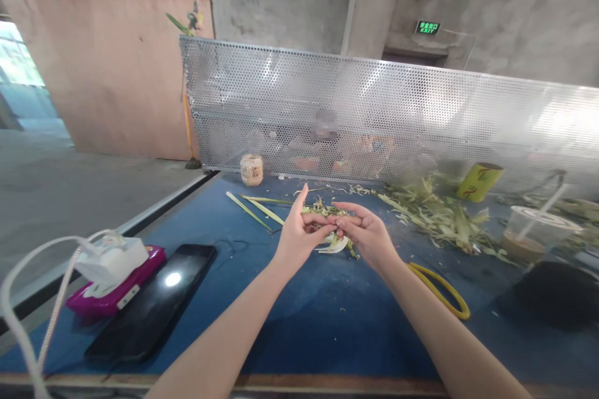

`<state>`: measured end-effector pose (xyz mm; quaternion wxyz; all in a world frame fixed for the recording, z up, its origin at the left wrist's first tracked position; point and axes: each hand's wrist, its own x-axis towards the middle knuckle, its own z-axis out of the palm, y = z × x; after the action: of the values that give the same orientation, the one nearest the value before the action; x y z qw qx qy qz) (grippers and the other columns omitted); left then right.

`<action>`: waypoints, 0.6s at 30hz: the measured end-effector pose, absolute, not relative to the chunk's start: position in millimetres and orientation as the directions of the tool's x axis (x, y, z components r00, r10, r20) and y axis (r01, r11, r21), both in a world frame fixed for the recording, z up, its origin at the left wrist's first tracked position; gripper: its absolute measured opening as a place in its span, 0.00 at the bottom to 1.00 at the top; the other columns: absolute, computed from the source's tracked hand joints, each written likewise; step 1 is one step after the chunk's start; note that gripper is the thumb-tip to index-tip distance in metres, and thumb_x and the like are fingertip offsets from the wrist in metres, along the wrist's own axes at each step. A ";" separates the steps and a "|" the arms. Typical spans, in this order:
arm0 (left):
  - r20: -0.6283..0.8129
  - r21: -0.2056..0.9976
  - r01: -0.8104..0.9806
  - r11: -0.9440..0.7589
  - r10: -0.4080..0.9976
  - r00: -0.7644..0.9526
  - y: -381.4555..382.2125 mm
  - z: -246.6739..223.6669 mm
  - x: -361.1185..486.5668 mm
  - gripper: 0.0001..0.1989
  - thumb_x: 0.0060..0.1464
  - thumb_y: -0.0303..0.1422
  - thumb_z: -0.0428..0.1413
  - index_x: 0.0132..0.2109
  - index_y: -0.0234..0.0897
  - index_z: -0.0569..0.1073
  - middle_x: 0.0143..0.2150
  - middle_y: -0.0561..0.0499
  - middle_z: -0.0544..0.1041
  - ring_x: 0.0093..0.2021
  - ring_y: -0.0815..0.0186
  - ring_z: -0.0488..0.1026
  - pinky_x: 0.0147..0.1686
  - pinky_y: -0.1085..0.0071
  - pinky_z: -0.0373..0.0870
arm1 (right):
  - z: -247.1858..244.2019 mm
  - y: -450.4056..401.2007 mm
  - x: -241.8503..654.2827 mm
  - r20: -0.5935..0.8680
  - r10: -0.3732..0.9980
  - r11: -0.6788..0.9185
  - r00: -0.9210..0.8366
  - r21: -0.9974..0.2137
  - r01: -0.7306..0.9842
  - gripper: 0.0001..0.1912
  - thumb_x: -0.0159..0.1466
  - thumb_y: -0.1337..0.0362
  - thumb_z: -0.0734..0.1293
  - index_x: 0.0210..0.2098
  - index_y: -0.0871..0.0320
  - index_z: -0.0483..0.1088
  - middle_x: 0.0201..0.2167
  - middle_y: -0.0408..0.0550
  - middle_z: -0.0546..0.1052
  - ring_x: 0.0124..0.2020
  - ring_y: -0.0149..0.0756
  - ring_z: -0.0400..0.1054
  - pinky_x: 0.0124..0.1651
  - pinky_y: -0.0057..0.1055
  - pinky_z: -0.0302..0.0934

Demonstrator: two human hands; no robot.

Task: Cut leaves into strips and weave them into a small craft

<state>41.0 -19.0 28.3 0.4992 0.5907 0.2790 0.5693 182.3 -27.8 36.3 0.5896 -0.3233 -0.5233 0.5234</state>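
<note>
Above the blue tabletop (299, 336), my left hand (302, 230) and my right hand (367, 234) meet fingertip to fingertip. Both are closed in a pinch, though the left thumb or a finger points up. Whatever lies between the fingertips is too small or hidden to name. Right behind and below them is a small heap of shredded green and pale leaf strips (339, 244), partly covered by my fingers. To the left of the heap, several long green leaf strips (253, 211) lie flat on the table.
A black phone (154, 305) and a purple power strip (116, 293) with white plugs lie at left. At right are a yellow ring (440, 290), a leaf pile (435, 215), a yellow-green cylinder (480, 182) and a plastic cup (538, 234). A wrapped jar (251, 170) stands before the perforated screen (374, 112).
</note>
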 end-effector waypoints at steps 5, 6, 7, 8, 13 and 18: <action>0.346 0.922 -0.249 -0.297 0.920 0.183 -15.9 25.3 42.4 0.48 0.37 0.26 0.60 0.62 0.34 0.42 0.24 0.56 0.72 0.24 0.72 0.69 0.29 0.73 0.66 | 32.2 -24.3 182.0 0.243 0.964 0.212 -0.109 -0.947 -0.241 0.26 0.46 0.65 0.71 0.44 0.60 0.63 0.27 0.46 0.77 0.19 0.25 0.64 0.25 0.26 0.61; 0.321 0.927 -0.258 -0.271 0.930 0.176 -15.7 25.4 42.8 0.48 0.35 0.24 0.60 0.61 0.33 0.43 0.24 0.56 0.72 0.24 0.72 0.69 0.28 0.74 0.66 | 32.0 -23.9 182.0 0.234 0.966 0.201 -0.113 -0.948 -0.247 0.27 0.45 0.65 0.71 0.44 0.59 0.63 0.27 0.46 0.77 0.19 0.26 0.65 0.25 0.26 0.61; 0.295 0.930 -0.275 -0.243 0.941 0.167 -15.4 25.6 43.3 0.48 0.34 0.23 0.59 0.61 0.32 0.44 0.24 0.56 0.72 0.24 0.72 0.69 0.28 0.74 0.66 | 31.9 -23.6 182.0 0.226 0.967 0.190 -0.119 -0.947 -0.257 0.27 0.45 0.65 0.71 0.44 0.59 0.63 0.27 0.46 0.77 0.20 0.26 0.65 0.26 0.26 0.61; 0.270 0.930 -0.298 -0.215 0.950 0.158 -15.0 25.8 43.7 0.47 0.34 0.22 0.59 0.61 0.31 0.45 0.24 0.56 0.72 0.24 0.72 0.69 0.27 0.75 0.65 | 32.1 -23.3 182.1 0.222 0.968 0.183 -0.120 -0.945 -0.271 0.26 0.45 0.65 0.71 0.43 0.59 0.64 0.28 0.46 0.77 0.20 0.26 0.66 0.26 0.26 0.62; 0.193 0.922 -0.363 -0.133 0.972 0.134 -10.6 24.1 44.3 0.40 0.33 0.23 0.58 0.56 0.28 0.52 0.22 0.56 0.73 0.18 0.74 0.66 0.23 0.74 0.65 | 32.1 -21.2 183.0 0.210 0.972 0.167 -0.102 -0.931 -0.323 0.23 0.46 0.65 0.71 0.41 0.59 0.65 0.32 0.48 0.76 0.25 0.28 0.68 0.30 0.28 0.64; 0.243 0.946 -0.256 -0.197 0.956 0.166 -7.6 22.3 39.1 0.41 0.34 0.23 0.58 0.57 0.29 0.50 0.25 0.55 0.73 0.23 0.71 0.68 0.26 0.73 0.66 | 28.3 -19.2 183.5 0.191 0.972 0.153 -0.135 -0.956 -0.248 0.23 0.44 0.68 0.71 0.40 0.58 0.65 0.35 0.47 0.74 0.30 0.30 0.69 0.33 0.30 0.65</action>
<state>39.1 -7.6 22.3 0.5435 0.5362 0.3261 0.5575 183.5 -19.2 28.3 0.5565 -0.3502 -0.5168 0.5483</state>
